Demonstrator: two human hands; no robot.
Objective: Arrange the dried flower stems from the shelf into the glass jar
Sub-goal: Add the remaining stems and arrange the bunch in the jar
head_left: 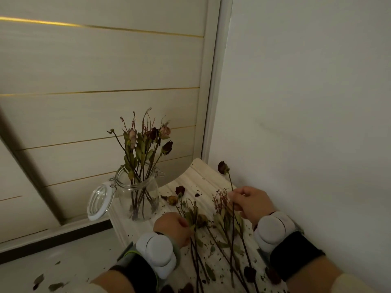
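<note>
Glass jar [138, 194] sits at the shelf's [198, 174] left end, lid flipped open and already holding a handful of stems; looks like we're mid-pick. Right hand [250, 203] is pinching a dark rose stem [231, 182] with the bud raised, left hand [172, 226] is closed around some loose stems [195, 216] lying flat; next it needs lifting clear and dropping stem-first into the mouth without snapping anything.

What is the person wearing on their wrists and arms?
Both hands are bare. The left hand and right hand each have a wide black strap around the forearm, holding a white rounded plastic device at the wrist. The left strap shows a pale green-grey edge. Light, cream-coloured sleeves show below the straps.
</note>
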